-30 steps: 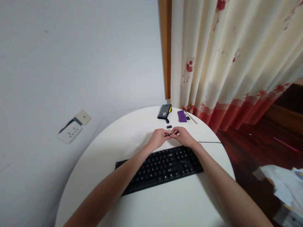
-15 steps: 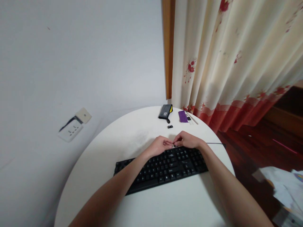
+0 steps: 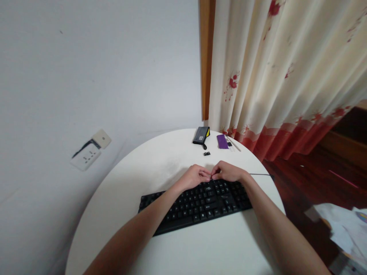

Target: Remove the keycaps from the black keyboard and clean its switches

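A black keyboard (image 3: 206,204) lies slightly slanted on the white round table (image 3: 174,147). My left hand (image 3: 196,177) is at its far edge, fingers bent and closed, fingertips meeting those of the other hand. My right hand (image 3: 226,171) pinches from the other side, thumb and forefinger together just above the top row of keys. Whatever lies between the fingertips is tiny, dark and mostly hidden. Past the hands, small black pieces (image 3: 207,153) that look like keycaps rest on the table.
At the back sit a grey pouch (image 3: 200,135) with a yellow edge and a strap, a purple cloth (image 3: 222,141) and a thin pale stick (image 3: 235,144). The keyboard cable (image 3: 260,174) runs right. A curtain (image 3: 258,76) hangs behind; a wall socket (image 3: 87,154) is at left.
My fingertips have come slightly closer together, so the small dark thing between them shows less. The hands stay at the keyboard's far edge, and the view has shifted a little.
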A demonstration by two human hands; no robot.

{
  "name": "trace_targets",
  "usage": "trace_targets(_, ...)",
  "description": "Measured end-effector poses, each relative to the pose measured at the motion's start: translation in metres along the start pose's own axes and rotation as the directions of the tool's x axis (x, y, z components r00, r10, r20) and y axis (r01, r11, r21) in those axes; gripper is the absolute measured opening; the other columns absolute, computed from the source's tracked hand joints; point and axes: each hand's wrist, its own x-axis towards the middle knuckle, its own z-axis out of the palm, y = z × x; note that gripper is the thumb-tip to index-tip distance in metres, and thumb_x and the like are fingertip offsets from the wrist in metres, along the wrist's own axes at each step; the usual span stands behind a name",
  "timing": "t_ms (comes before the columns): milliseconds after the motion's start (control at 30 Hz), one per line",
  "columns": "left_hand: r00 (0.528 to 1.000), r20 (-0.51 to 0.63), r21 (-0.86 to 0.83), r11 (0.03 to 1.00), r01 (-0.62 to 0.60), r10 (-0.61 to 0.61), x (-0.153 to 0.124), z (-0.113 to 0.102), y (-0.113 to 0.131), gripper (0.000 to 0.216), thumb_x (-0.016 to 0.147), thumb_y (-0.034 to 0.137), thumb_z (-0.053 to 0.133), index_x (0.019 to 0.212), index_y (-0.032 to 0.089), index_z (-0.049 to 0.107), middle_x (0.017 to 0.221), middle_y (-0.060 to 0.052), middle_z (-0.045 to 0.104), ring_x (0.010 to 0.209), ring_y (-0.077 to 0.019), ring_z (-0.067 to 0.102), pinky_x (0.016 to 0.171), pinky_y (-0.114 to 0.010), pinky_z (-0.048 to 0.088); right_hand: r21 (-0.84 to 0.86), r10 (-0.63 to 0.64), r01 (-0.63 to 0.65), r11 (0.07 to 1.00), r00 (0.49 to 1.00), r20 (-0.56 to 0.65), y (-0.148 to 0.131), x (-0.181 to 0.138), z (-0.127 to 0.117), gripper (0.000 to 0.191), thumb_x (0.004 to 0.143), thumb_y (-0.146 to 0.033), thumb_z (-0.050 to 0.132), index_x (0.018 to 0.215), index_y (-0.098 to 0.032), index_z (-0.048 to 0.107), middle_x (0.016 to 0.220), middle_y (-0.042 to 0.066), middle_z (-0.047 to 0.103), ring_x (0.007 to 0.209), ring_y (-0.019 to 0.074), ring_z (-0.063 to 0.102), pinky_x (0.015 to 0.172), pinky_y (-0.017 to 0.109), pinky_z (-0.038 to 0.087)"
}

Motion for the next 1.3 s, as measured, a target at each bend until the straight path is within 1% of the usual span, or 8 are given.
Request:
trace_targets(233,0.998,-0.029,0.081,0.995,-0.051,0.053,-0.004,0.006,0.002,0.017,0.07,0.01,0.071,0.087,0.012,0.074,0.08,-0.007,0.075,0.079,-0.0195,0.071,0.077,-0.03,0.055,0.024,-0.008,0.008,1.0,1.0,0.018,0.001,-0.001,0.0,0.02,0.072,-0.024,0.064,0.083,-0.015,0.078,0.077,0.003,0.074,0.067,0.0159,0.06,0.066,0.025,0.045)
trace_targets(433,0.991,-0.04,0.234,0.965,-0.118,0.131,-0.002,0.012,-0.005,0.013,0.073,0.011,0.069,0.085,0.015,0.072,0.083,-0.004,0.075,0.08,-0.0175,0.07,0.076,-0.027,0.055,-0.004,-0.01,0.01,1.0,1.0,0.022,0.002,0.0,0.003,0.017,0.071,-0.021,0.063,0.081,-0.015,0.076,0.071,0.002,0.072,0.065,0.0158,0.06,0.064,0.025,0.045)
trace_targets(600,0.971,0.0,0.451,0.866,-0.213,0.239,-0.011,0.016,0.005,0.014,0.077,0.013,0.068,0.089,0.019,0.072,0.085,-0.002,0.074,0.083,-0.0179,0.068,0.077,-0.027,0.052,-0.101,-0.02,0.019,0.995,1.0,-0.002,0.002,-0.001,0.006,0.016,0.072,-0.019,0.061,0.078,-0.015,0.074,0.068,0.001,0.07,0.064,0.0152,0.058,0.062,0.024,0.042)
trace_targets(733,0.947,-0.035,0.61,0.758,-0.234,0.32,-0.02,0.02,0.011,0.015,0.077,0.015,0.07,0.09,0.021,0.073,0.09,-0.004,0.071,0.086,-0.0207,0.066,0.08,-0.03,0.049,-0.14,-0.02,0.015,0.99,0.999,-0.037,0.002,-0.002,0.01,0.014,0.075,-0.019,0.06,0.078,-0.015,0.073,0.071,0.002,0.071,0.068,0.0168,0.06,0.066,0.026,0.043)
trace_targets(900,0.948,-0.052,0.678,0.708,-0.197,0.313,-0.025,0.021,0.01,0.006,0.082,0.022,0.069,0.085,0.02,0.073,0.089,-0.005,0.067,0.085,-0.0207,0.063,0.079,-0.03,0.047,-0.167,-0.034,0.003,0.986,0.983,-0.179,0.002,-0.014,0.022,0.009,0.078,-0.019,0.062,0.082,-0.016,0.07,0.08,0.004,0.071,0.075,0.018,0.062,0.073,0.028,0.045)
trace_targets(1033,0.947,-0.013,0.768,0.609,-0.196,0.321,-0.033,0.023,0.011,0.014,0.089,0.025,0.062,0.083,0.02,0.074,0.088,-0.006,0.067,0.087,-0.0218,0.062,0.082,-0.032,0.047,-0.249,-0.064,-0.02,0.968,0.944,-0.325,-0.001,-0.028,0.035,0.006,0.079,-0.016,0.065,0.084,-0.018,0.065,0.084,0.003,0.067,0.08,0.0183,0.061,0.076,0.029,0.045)
trace_targets(1133,0.933,0.032,0.818,0.527,-0.231,0.359,-0.042,0.027,0.011,0.018,0.092,0.026,0.057,0.089,0.02,0.073,0.095,-0.007,0.066,0.093,-0.0228,0.059,0.087,-0.034,0.046,-0.376,-0.137,-0.014,0.927,0.918,-0.372,-0.008,-0.037,0.046,0.005,0.086,-0.017,0.06,0.086,-0.019,0.065,0.09,0.005,0.066,0.087,0.0197,0.059,0.079,0.031,0.044)
trace_targets(1300,0.901,0.035,0.843,0.471,-0.258,0.432,-0.061,0.036,0.009,0.024,0.097,0.031,0.049,0.1,0.018,0.069,0.106,-0.009,0.062,0.106,-0.0247,0.054,0.095,-0.038,0.043,-0.658,-0.246,-0.08,0.748,0.888,-0.388,-0.025,-0.053,0.066,0.024,0.098,-0.032,0.048,0.102,-0.021,0.069,0.104,0.011,0.065,0.103,0.0268,0.054,0.087,0.04,0.041)
